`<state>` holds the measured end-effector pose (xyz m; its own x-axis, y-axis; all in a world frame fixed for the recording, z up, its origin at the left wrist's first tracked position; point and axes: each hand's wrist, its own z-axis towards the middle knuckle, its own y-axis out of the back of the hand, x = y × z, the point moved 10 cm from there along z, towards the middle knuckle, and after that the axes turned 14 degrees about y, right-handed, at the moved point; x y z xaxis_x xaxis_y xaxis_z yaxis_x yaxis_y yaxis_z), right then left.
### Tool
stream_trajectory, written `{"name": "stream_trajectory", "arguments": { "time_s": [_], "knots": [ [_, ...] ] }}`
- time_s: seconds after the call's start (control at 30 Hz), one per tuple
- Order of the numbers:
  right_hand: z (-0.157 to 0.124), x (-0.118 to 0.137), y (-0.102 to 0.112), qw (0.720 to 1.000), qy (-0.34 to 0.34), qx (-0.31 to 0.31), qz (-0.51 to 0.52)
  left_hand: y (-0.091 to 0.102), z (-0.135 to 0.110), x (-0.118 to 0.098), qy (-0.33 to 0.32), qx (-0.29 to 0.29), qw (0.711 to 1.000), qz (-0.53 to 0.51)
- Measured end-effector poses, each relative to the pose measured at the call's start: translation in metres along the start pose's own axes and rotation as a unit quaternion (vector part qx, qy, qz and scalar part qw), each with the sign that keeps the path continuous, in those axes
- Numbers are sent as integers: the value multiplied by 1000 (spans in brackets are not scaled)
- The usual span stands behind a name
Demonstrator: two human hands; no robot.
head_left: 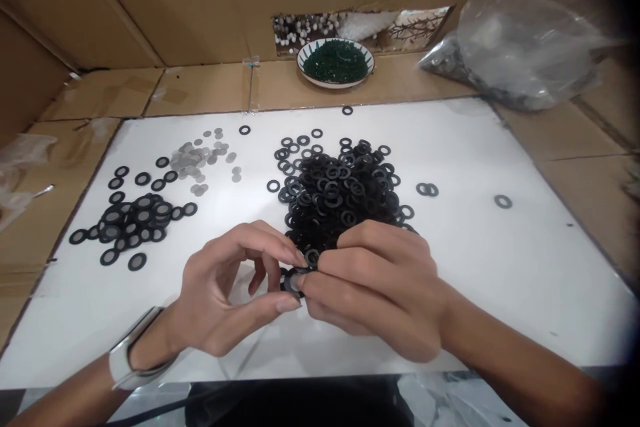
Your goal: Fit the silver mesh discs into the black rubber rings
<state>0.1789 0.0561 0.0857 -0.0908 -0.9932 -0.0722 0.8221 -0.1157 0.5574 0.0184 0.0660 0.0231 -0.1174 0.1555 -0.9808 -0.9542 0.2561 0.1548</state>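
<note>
– Where does the held piece sit against the fingers?
– Take twelve o'clock as straight ahead of the person. The black ring, with grey showing at its middle, lies at three o'clock from the left hand and at nine from the right hand, between the two. It's round, so it has no long axis to speak of.

– Which hand is nearer?
– Neither, really; both reach it. The left thumb and forefinger appear to grasp its rim, tips at six and twelve. The right fingertips overlap its face, bunched together; whether they pinch anything, I can't tell.

– And around it, counting?
– One heap of plain black rings at one o'clock, too tangled to count. Five strays: one between eleven and twelve, one between twelve and one, an overlapping pair at two, and a single one farther out, also about two.

– The left side?
– One scatter of grey discs at eleven, overlapping, so no exact number. Then a pile of disc-filled rings near ten: more than twenty, with some buried.

– Anything beyond the white desk?
– One plate of green bits, just past twelve, and clear plastic bagging between one and two; one bag or two, I can't tell.
</note>
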Motion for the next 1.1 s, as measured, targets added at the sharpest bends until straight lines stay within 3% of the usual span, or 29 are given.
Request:
{"name": "stream_trajectory", "arguments": {
  "time_s": [0.3,0.93,1.1],
  "knots": [
    [-1,0,-2,1000,1,16,3,-5,-1,0,40,18,999,3],
    [0,-1,-4,1000,-5,3,-8,-5,2,3,47,23,999,-11],
    [1,0,-3,998,-2,57,-7,-5,1,7,63,26,997,-23]
  ]
}}
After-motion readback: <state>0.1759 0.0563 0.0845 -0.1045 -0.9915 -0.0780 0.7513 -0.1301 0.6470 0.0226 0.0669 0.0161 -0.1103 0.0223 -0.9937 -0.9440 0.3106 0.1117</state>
